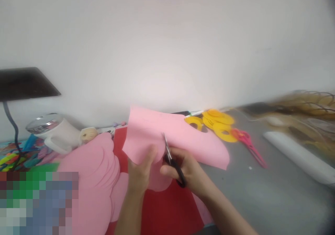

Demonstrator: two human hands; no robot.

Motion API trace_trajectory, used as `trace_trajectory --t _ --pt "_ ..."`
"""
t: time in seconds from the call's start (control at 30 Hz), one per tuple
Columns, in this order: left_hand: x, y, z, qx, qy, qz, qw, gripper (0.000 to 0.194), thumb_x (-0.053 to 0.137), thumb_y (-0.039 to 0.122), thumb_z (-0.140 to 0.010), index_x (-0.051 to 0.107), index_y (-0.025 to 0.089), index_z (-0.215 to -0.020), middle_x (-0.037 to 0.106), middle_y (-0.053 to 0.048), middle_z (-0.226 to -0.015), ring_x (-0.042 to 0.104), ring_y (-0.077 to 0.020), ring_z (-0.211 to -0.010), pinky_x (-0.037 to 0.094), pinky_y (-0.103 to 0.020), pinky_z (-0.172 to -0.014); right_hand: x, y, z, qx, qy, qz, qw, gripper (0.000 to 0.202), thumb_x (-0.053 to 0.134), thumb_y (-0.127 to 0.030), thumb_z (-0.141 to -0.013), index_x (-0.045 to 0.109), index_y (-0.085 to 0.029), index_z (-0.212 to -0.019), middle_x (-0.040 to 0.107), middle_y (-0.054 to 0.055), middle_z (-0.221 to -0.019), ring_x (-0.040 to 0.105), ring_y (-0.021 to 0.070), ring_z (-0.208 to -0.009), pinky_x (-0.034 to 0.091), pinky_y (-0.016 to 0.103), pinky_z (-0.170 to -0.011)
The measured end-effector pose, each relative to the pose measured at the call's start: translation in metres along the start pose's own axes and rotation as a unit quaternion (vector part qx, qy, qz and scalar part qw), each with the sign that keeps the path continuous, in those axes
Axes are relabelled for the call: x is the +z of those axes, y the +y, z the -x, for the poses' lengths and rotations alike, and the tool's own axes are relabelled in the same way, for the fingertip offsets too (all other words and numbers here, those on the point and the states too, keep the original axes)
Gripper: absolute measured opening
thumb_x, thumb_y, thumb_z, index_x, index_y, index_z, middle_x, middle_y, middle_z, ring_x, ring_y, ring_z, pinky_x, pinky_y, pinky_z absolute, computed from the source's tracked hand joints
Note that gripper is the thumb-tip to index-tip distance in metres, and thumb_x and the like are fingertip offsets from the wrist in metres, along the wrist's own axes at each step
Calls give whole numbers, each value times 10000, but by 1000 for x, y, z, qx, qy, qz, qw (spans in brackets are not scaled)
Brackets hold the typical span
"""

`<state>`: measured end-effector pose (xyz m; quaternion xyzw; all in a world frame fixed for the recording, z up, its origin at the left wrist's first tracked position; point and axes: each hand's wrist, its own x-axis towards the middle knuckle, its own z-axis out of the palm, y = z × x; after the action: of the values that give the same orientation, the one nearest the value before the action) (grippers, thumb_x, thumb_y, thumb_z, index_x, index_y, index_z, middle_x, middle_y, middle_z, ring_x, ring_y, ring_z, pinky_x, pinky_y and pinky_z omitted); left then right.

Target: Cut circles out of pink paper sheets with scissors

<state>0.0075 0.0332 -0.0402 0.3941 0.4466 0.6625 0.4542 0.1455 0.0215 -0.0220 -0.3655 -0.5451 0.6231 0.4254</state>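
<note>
My left hand [142, 167] grips a large sheet of pink paper [146, 125] near its lower left, thumb on top and the other fingers hidden behind it. In my right hand [187, 167] is a pair of scissors [178, 172] with black handles. Their metal blades are at the sheet, pointing up and away from me, and a rounded cut edge shows beside them. The sheet's right part curls down toward the table. Beneath the hands lies red paper [167, 210].
Cut pink scalloped shapes [94, 179] are piled at the left, near a white cup-like object [61, 135]. Yellow paper rings and discs [218, 119] lie right of the sheet, beside pink scissors [250, 146]. A white roll [298, 156] rests farther right. A wall stands behind.
</note>
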Motion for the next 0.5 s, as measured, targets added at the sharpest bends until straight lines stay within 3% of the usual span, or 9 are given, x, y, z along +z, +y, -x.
trace_trajectory --t 0.23,0.4,0.5 --pt "-2 6 0 7 -16 61 998 586 789 328 -711 600 269 -1263 679 -69 -1158 620 -271 -1101 534 -374 -900 1 4 0 -35 13 40 998 425 831 -488 -642 545 -182 -713 495 -41 -619 423 115 -582 366 244 -549" --pt "-4 15 -3 -7 -11 146 989 483 744 339 -738 641 305 -1208 706 -45 -1112 606 -272 -1143 506 -400 -959 3 8 1 -9 -17 124 992 302 785 -331 -716 618 -201 -931 493 -51 -647 450 129 -598 399 258 -576" --pt "-10 16 -5 -28 -23 187 982 504 763 401 -665 674 306 -1152 711 -52 -1109 565 -313 -1200 477 -464 -997 1 18 1 7 48 210 976 224 786 -261 -708 628 -200 -853 493 -47 -626 469 147 -603 415 274 -570"
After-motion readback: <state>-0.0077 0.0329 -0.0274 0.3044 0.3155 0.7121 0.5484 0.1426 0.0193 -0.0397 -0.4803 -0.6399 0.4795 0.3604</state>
